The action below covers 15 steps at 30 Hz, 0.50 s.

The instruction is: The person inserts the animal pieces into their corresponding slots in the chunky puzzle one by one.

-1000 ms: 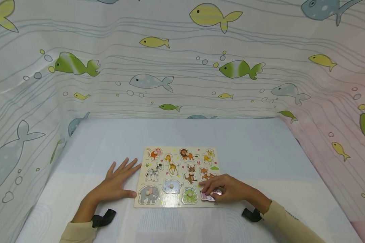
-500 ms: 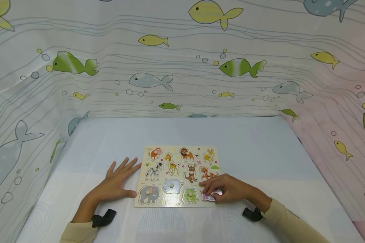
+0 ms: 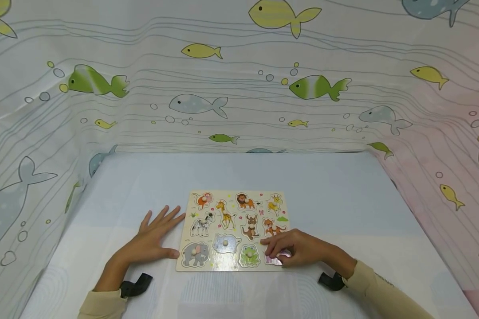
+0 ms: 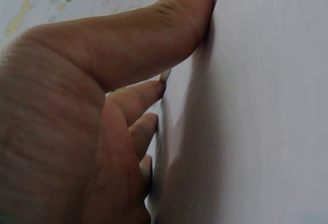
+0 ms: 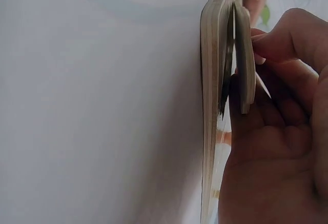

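A wooden peg puzzle board (image 3: 224,263) with animal pieces lies on the table. My right hand (image 3: 303,249) is over its lower right corner and pinches a purple puzzle piece (image 3: 272,260), mostly covered by the fingers. Seen from the right wrist, this piece (image 5: 247,60) stands slightly off the board, with a narrow gap under it. My left hand (image 3: 155,237) lies spread on the table at the board's left side, thumb and a fingertip right at the edge. In the left wrist view its thumb (image 4: 154,39) stretches along the pale tabletop.
Beside the purple piece sits a frog piece (image 3: 249,255), and a tiger piece (image 3: 272,227) is just above the right hand. The elephant piece (image 3: 195,254) is near the left thumb. Fish-print cloth (image 3: 199,128) surrounds the white table (image 3: 335,190) at the back and sides.
The purple piece has shifted slightly right under my right fingers and shows less tilt. My left hand stays in place. The head view has tipped down a little.
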Each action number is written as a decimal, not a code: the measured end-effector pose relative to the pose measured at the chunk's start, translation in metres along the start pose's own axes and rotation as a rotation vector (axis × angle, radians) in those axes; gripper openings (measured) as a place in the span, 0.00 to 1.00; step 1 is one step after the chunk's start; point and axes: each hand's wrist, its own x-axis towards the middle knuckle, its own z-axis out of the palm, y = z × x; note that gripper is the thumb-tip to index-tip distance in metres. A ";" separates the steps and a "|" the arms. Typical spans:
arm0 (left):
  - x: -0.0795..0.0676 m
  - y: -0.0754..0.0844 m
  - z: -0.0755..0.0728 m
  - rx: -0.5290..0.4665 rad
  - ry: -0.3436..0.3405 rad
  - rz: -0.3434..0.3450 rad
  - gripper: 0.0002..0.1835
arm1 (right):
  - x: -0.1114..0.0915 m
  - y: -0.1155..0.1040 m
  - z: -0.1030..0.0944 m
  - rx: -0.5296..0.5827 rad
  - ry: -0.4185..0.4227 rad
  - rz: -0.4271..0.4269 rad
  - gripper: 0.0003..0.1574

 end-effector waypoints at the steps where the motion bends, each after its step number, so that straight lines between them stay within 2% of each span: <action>1: 0.000 0.000 0.000 0.000 0.000 0.000 0.57 | 0.000 -0.001 0.000 -0.009 0.001 -0.006 0.15; 15: 0.000 0.001 0.000 0.004 0.005 0.009 0.55 | -0.001 0.003 -0.001 -0.060 -0.011 -0.052 0.15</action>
